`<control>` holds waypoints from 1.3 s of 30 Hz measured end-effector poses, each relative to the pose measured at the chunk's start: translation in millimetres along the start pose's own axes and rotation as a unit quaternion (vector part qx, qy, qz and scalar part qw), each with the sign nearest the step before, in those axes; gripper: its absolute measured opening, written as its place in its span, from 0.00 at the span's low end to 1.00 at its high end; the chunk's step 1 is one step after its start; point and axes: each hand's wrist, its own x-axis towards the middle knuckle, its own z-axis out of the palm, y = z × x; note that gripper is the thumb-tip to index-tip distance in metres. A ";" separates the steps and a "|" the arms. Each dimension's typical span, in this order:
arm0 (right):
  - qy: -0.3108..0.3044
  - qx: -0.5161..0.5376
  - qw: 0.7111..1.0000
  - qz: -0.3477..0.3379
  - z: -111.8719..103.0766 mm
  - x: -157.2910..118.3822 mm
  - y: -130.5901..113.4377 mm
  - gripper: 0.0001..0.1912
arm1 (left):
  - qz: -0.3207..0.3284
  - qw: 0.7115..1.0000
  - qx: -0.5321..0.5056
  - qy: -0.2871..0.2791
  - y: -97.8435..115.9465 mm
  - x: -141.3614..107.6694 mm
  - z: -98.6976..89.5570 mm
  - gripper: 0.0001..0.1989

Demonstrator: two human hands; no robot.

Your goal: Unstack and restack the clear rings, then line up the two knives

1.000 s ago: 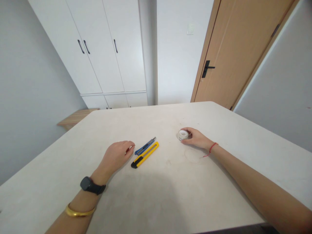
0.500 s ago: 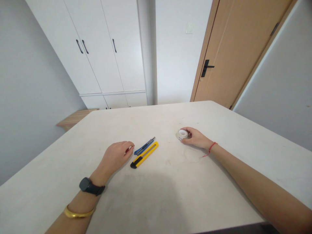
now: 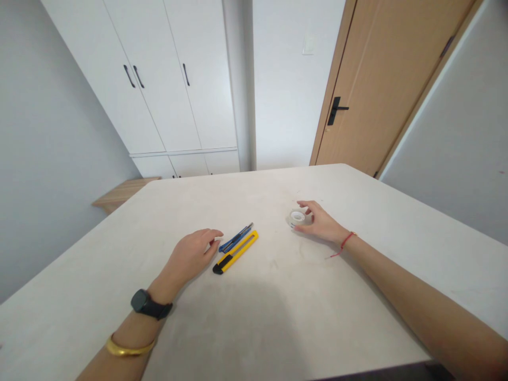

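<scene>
A blue utility knife (image 3: 236, 238) and a yellow utility knife (image 3: 238, 251) with a black end lie side by side, slanted, on the pale table (image 3: 254, 317). Just left of them my left hand (image 3: 194, 252) rests with thumb and fingers a little apart, holding nothing. To the right of the knives a roll of clear tape (image 3: 297, 216) lies flat. My right hand (image 3: 318, 222) is beside the roll, its thumb at the near edge and its fingers spread above the far side, not closed on it.
A wooden ledge (image 3: 123, 193) stands beyond the table's left far corner. Behind the table are white cabinets (image 3: 178, 106) with dark handles and a wooden door (image 3: 373, 79).
The fingers of my right hand have lifted and opened away from the tape roll. My left hand's fingers have parted slightly and extended toward the knives.
</scene>
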 end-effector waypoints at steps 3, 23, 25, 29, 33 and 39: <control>0.084 -0.084 0.989 -0.089 -2.6 -5.3 -35.0 0.27 | 0.022 1.000 -0.012 -0.007 0.2 1.0 3.2 0.15; -0.255 -0.083 0.937 -0.223 77.8 -66.5 -158.6 0.39 | 0.089 0.990 -0.106 -0.040 3.0 -1.9 14.9 0.24; -0.255 -0.079 0.937 -0.226 65.1 -71.5 -151.1 0.36 | 0.082 0.989 -0.109 -0.064 6.5 -2.6 14.5 0.24; -0.254 -0.067 0.940 -0.216 32.8 -88.9 -127.9 0.30 | 0.064 0.985 -0.111 -0.113 10.3 -3.8 13.4 0.26; -0.235 -0.044 0.952 -0.192 3.4 -108.8 -100.5 0.22 | 0.058 0.984 -0.116 -0.124 9.5 -3.5 12.6 0.24; -0.207 0.006 0.965 -0.159 -23.1 -125.2 -68.9 0.11 | 0.059 0.984 -0.122 -0.118 7.2 -3.8 12.6 0.24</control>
